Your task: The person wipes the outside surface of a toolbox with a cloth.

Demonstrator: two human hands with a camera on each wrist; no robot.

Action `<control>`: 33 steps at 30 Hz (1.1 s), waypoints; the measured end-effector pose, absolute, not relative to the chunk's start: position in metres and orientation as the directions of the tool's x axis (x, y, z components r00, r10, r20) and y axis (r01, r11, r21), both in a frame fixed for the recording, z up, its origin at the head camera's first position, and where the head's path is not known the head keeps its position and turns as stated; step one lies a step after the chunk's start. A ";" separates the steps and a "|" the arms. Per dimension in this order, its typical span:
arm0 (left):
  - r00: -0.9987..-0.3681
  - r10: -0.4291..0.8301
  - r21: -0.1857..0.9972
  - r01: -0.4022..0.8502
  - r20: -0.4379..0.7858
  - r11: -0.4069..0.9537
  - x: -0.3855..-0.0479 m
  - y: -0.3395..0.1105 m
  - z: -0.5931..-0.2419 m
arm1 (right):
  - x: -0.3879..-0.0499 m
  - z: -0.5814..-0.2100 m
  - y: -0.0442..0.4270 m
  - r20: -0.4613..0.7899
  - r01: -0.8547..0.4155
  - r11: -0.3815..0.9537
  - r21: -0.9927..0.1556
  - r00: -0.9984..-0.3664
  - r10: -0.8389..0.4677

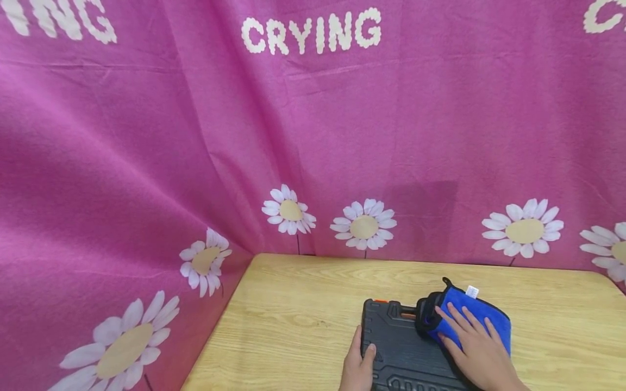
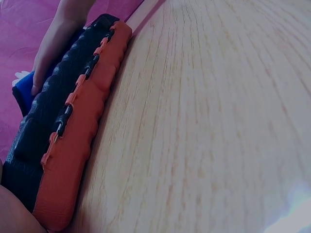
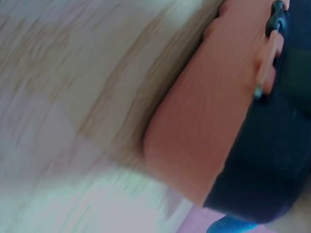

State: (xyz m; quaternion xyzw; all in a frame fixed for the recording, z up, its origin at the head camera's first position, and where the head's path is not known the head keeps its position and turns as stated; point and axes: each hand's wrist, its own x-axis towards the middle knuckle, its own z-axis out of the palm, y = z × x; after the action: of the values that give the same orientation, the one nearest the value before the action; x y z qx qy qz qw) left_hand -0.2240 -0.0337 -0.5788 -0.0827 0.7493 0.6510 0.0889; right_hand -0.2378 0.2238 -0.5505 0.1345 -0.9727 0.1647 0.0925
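Observation:
A closed plastic tool case (image 1: 411,353), black on top and orange below, lies flat on the table. My left hand (image 1: 358,366) holds its left edge, thumb over the top and fingers along the side. A blue cloth with black edging (image 1: 494,315) covers the case's right part and hangs past its far right corner. Spread out over the cloth, my right hand (image 1: 476,345) presses it with fairly straight fingers. The left wrist view shows the hinged or latched side of the case (image 2: 73,131); the right wrist view catches its orange corner (image 3: 194,121).
The case rests on a wood-grain table (image 1: 283,315). Behind and to the left hangs a pink curtain (image 1: 313,136) with daisies and white lettering, meeting the table's back edge. A small white tag (image 1: 471,291) sticks out from the cloth.

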 end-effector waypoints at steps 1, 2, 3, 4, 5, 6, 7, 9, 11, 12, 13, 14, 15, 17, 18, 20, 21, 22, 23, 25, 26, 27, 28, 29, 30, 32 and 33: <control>-0.971 -0.009 0.961 -0.238 -0.239 0.141 -0.224 -0.033 -0.579 | -0.238 -0.551 0.225 0.224 -0.291 0.910 -0.295 -0.947 -0.230; -0.970 -0.007 0.961 -0.240 -0.242 0.137 -0.223 -0.033 -0.579 | -0.238 -0.551 0.227 0.223 -0.288 0.911 -0.294 -0.948 -0.228; -0.970 -0.007 0.961 -0.242 -0.243 0.134 -0.223 -0.033 -0.579 | -0.238 -0.552 0.229 0.222 -0.285 0.912 -0.294 -0.949 -0.224; -0.971 -0.007 0.962 -0.240 -0.241 0.134 -0.223 -0.032 -0.579 | -0.238 -0.552 0.231 0.220 -0.280 0.913 -0.297 -0.950 -0.220; -0.971 -0.008 0.961 -0.239 -0.240 0.138 -0.223 -0.032 -0.579 | -0.238 -0.552 0.233 0.217 -0.276 0.913 -0.302 -0.952 -0.216; -0.971 -0.009 0.961 -0.239 -0.240 0.136 -0.223 -0.031 -0.579 | -0.238 -0.552 0.235 0.215 -0.271 0.912 -0.309 -0.954 -0.211; -0.971 -0.008 0.962 -0.239 -0.240 0.134 -0.222 -0.031 -0.579 | -0.238 -0.552 0.238 0.214 -0.267 0.910 -0.317 -0.955 -0.206; -0.971 -0.004 0.963 -0.238 -0.240 0.127 -0.222 -0.030 -0.579 | -0.238 -0.552 0.245 0.217 -0.259 0.907 -0.333 -0.957 -0.193; -0.971 -0.009 0.961 -0.237 -0.238 0.140 -0.222 -0.031 -0.579 | -0.237 -0.552 0.252 0.226 -0.249 0.906 -0.344 -0.958 -0.177; -0.971 -0.012 0.961 -0.237 -0.237 0.143 -0.222 -0.031 -0.578 | -0.237 -0.552 0.256 0.233 -0.244 0.905 -0.347 -0.958 -0.169; -0.972 -0.017 0.960 -0.234 -0.235 0.156 -0.222 -0.032 -0.578 | -0.237 -0.553 0.259 0.239 -0.239 0.906 -0.348 -0.958 -0.161; -0.972 -0.022 0.958 -0.233 -0.233 0.166 -0.223 -0.032 -0.577 | -0.237 -0.553 0.262 0.243 -0.236 0.905 -0.353 -0.958 -0.155; -0.973 -0.027 0.957 -0.231 -0.230 0.176 -0.223 -0.033 -0.577 | -0.236 -0.553 0.265 0.245 -0.233 0.903 -0.360 -0.958 -0.149; -0.974 -0.033 0.956 -0.227 -0.225 0.184 -0.223 -0.034 -0.576 | -0.236 -0.554 0.269 0.249 -0.231 0.900 -0.370 -0.958 -0.143; -0.974 -0.033 0.956 -0.226 -0.224 0.185 -0.223 -0.035 -0.576 | -0.237 -0.554 0.271 0.248 -0.230 0.897 -0.376 -0.958 -0.142; -0.974 -0.031 0.957 -0.225 -0.223 0.184 -0.224 -0.035 -0.576 | -0.236 -0.555 0.274 0.238 -0.227 0.893 -0.389 -0.961 -0.140; -0.974 -0.032 0.956 -0.225 -0.222 0.187 -0.224 -0.035 -0.576 | -0.236 -0.555 0.275 0.235 -0.225 0.892 -0.393 -0.962 -0.139; -0.974 -0.033 0.956 -0.227 -0.225 0.184 -0.224 -0.034 -0.576 | -0.236 -0.555 0.277 0.228 -0.221 0.890 -0.398 -0.964 -0.137; -0.973 -0.035 0.956 -0.232 -0.229 0.178 -0.224 -0.034 -0.575 | -0.236 -0.555 0.278 0.217 -0.215 0.888 -0.406 -0.967 -0.135; -0.970 -0.040 0.953 -0.245 -0.241 0.179 -0.224 -0.033 -0.576 | -0.235 -0.555 0.280 0.208 -0.210 0.885 -0.416 -0.969 -0.133; -0.968 -0.043 0.951 -0.252 -0.249 0.176 -0.224 -0.033 -0.576 | -0.236 -0.554 0.281 0.207 -0.212 0.882 -0.421 -0.969 -0.134; -0.967 -0.044 0.951 -0.256 -0.252 0.175 -0.224 -0.033 -0.576 | -0.235 -0.554 0.282 0.211 -0.215 0.879 -0.425 -0.968 -0.135; -0.965 -0.043 0.950 -0.261 -0.258 0.170 -0.224 -0.032 -0.576 | -0.235 -0.554 0.283 0.221 -0.221 0.876 -0.429 -0.966 -0.136; -0.965 -0.041 0.951 -0.262 -0.258 0.166 -0.224 -0.032 -0.576 | -0.235 -0.554 0.283 0.241 -0.231 0.872 -0.431 -0.961 -0.135; -0.965 -0.040 0.951 -0.262 -0.259 0.164 -0.224 -0.032 -0.576 | -0.235 -0.553 0.283 0.267 -0.243 0.868 -0.433 -0.954 -0.135; -0.968 -0.037 0.954 -0.250 -0.247 0.168 -0.224 -0.032 -0.577 | -0.233 -0.552 0.283 0.312 -0.258 0.859 -0.441 -0.942 -0.123; -0.970 -0.035 0.955 -0.243 -0.240 0.169 -0.223 -0.032 -0.577 | -0.232 -0.551 0.282 0.333 -0.262 0.855 -0.447 -0.936 -0.112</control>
State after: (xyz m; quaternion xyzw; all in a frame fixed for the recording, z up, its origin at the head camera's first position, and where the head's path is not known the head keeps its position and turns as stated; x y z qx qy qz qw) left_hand -0.2235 -0.0325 -0.5769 -0.0912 0.7602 0.6381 0.0815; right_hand -0.2320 0.2823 -0.5506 0.0982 -0.9515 0.2505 0.1490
